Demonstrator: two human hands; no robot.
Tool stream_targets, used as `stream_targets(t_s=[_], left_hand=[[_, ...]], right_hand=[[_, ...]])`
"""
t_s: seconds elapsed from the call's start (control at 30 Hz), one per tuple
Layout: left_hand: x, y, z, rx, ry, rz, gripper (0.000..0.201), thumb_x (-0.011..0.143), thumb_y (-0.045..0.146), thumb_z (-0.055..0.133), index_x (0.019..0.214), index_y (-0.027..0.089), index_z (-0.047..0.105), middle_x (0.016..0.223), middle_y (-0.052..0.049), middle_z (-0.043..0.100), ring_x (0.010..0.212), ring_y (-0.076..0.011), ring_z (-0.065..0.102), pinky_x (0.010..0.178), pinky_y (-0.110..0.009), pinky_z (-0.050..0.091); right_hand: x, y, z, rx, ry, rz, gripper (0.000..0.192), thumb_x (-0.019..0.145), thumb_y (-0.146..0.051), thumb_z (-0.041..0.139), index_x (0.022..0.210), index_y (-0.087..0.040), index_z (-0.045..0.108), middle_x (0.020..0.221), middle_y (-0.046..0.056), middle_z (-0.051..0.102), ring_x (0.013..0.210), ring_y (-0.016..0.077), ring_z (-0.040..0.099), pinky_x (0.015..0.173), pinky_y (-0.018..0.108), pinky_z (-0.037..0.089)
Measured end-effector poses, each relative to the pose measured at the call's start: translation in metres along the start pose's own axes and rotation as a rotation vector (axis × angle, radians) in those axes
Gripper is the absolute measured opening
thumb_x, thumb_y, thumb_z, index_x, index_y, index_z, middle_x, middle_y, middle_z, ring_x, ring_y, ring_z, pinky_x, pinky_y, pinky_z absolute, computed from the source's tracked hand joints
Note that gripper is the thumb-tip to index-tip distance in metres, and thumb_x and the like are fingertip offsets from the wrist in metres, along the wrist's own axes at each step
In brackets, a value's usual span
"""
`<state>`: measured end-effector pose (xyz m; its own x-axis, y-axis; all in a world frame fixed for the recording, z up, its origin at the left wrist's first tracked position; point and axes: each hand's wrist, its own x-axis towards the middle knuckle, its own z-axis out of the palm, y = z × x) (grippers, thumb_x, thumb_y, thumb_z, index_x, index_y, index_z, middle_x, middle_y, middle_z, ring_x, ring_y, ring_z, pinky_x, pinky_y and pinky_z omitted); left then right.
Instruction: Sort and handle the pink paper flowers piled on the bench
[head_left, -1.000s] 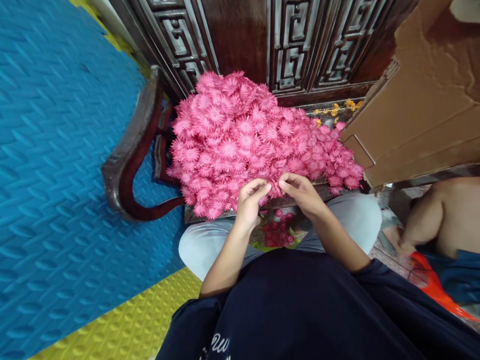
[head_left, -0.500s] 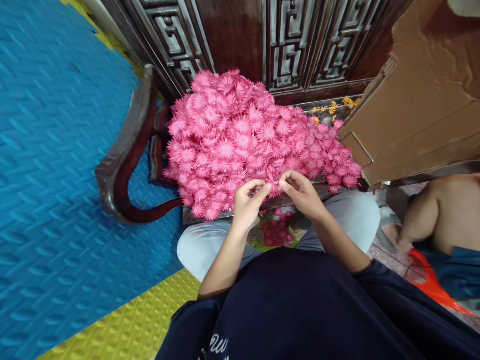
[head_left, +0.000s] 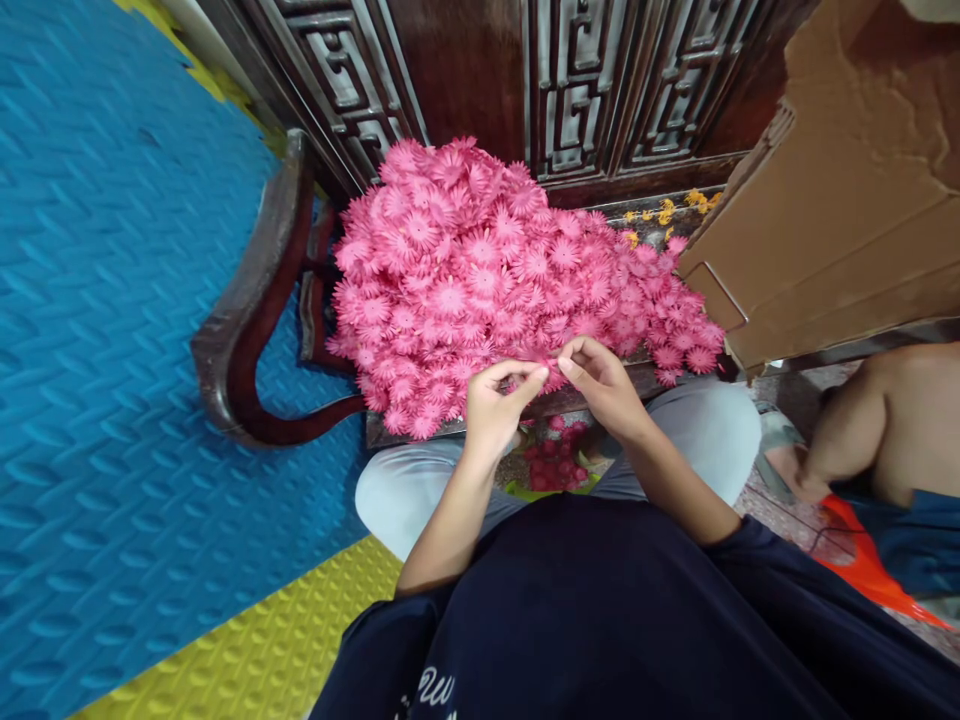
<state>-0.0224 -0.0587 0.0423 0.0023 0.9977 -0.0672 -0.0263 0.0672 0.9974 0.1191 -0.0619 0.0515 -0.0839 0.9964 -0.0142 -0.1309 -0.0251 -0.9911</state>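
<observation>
Both hands are meeting at the near edge of the flower pile (head_left: 495, 280) on the chair (head_left: 247, 320) — left hand (head_left: 495, 405) and right hand (head_left: 604, 385) are pinching one pink flower (head_left: 553, 376) between their fingertips. More red bits (head_left: 555, 465) are lying below in the lap — someone's leg (head_left: 877, 420) is sitting off to the right.
</observation>
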Motion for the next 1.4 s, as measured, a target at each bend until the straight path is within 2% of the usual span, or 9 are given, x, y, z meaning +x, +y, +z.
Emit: stream_targets(t_s=[0.1,0.37,0.5,0.63,0.77,1.07,1.2,1.3,1.4], left_hand=[[0.000,0.002,-0.002,0.026,-0.021,0.024,0.015,0.065,0.031,0.075,0.069,0.018,0.071,0.069,-0.001,0.069,0.062,-0.0109,0.057,0.065,-0.024,0.046],[-0.002,0.012,-0.008,0.149,-0.125,0.107,0.015,0.077,0.030,0.064,0.078,0.017,0.071,0.077,-0.002,0.070,0.073,-0.0127,0.060,0.073,-0.025,0.047],[-0.002,0.013,-0.005,0.144,-0.028,0.090,0.011,0.072,0.026,0.068,0.068,0.016,0.069,0.064,0.001,0.065,0.060,-0.0096,0.052,0.061,-0.022,0.042],[-0.002,0.009,-0.006,0.097,0.019,0.063,0.014,0.067,0.028,0.073,0.063,0.016,0.067,0.059,0.002,0.062,0.055,-0.0082,0.047,0.058,-0.022,0.039],[0.000,0.008,-0.012,0.061,-0.059,0.079,0.013,0.070,0.030,0.072,0.069,0.018,0.069,0.066,0.001,0.066,0.062,-0.0100,0.053,0.063,-0.023,0.043],[-0.001,0.015,-0.022,0.172,-0.210,0.208,0.014,0.078,0.031,0.066,0.081,0.020,0.073,0.081,-0.003,0.071,0.076,-0.0138,0.061,0.074,-0.027,0.047],[-0.003,0.019,-0.017,0.262,-0.151,0.260,0.010,0.076,0.027,0.067,0.076,0.018,0.071,0.077,-0.003,0.070,0.074,-0.0143,0.061,0.074,-0.028,0.046],[-0.004,0.018,-0.012,0.224,-0.071,0.200,0.009,0.073,0.025,0.069,0.069,0.017,0.068,0.068,-0.001,0.067,0.065,-0.0119,0.057,0.066,-0.025,0.044],[-0.002,0.014,-0.013,0.145,-0.087,0.119,0.012,0.071,0.028,0.071,0.068,0.017,0.068,0.066,0.001,0.066,0.063,-0.0110,0.055,0.065,-0.024,0.044]], right_hand=[[-0.001,0.000,0.001,0.001,0.003,-0.001,0.031,0.076,-0.048,0.063,0.075,-0.020,0.051,0.069,-0.002,0.048,0.064,0.0093,0.044,0.064,0.024,0.039],[0.003,0.005,0.002,0.086,0.120,0.030,0.035,0.070,-0.049,0.069,0.075,-0.020,0.051,0.063,-0.005,0.041,0.055,0.0071,0.034,0.056,0.023,0.033],[0.003,0.003,0.005,0.083,0.062,0.043,0.033,0.071,-0.049,0.068,0.073,-0.020,0.051,0.064,-0.004,0.044,0.058,0.0078,0.039,0.058,0.023,0.035],[0.000,0.003,0.006,0.024,-0.014,0.027,0.031,0.073,-0.049,0.066,0.077,-0.021,0.056,0.075,-0.001,0.053,0.071,0.0099,0.050,0.070,0.024,0.042],[-0.002,0.002,0.005,-0.042,-0.013,-0.007,0.031,0.066,-0.044,0.074,0.082,-0.021,0.061,0.082,0.000,0.062,0.079,0.0128,0.058,0.077,0.027,0.046],[-0.002,-0.001,0.002,-0.063,0.045,-0.083,0.015,0.073,-0.033,0.069,0.076,-0.020,0.064,0.074,0.000,0.064,0.071,0.0106,0.058,0.071,0.025,0.047],[-0.003,0.001,0.004,-0.004,0.062,-0.037,0.020,0.071,-0.037,0.071,0.074,-0.020,0.061,0.070,-0.002,0.060,0.066,0.0091,0.056,0.069,0.024,0.046],[-0.003,0.001,0.005,-0.022,0.040,-0.040,0.020,0.070,-0.038,0.072,0.075,-0.020,0.062,0.073,-0.001,0.062,0.071,0.0103,0.058,0.072,0.025,0.047],[-0.005,0.003,0.005,-0.026,0.033,-0.033,0.019,0.071,-0.037,0.071,0.075,-0.020,0.063,0.074,-0.001,0.063,0.071,0.0101,0.058,0.071,0.024,0.047]])
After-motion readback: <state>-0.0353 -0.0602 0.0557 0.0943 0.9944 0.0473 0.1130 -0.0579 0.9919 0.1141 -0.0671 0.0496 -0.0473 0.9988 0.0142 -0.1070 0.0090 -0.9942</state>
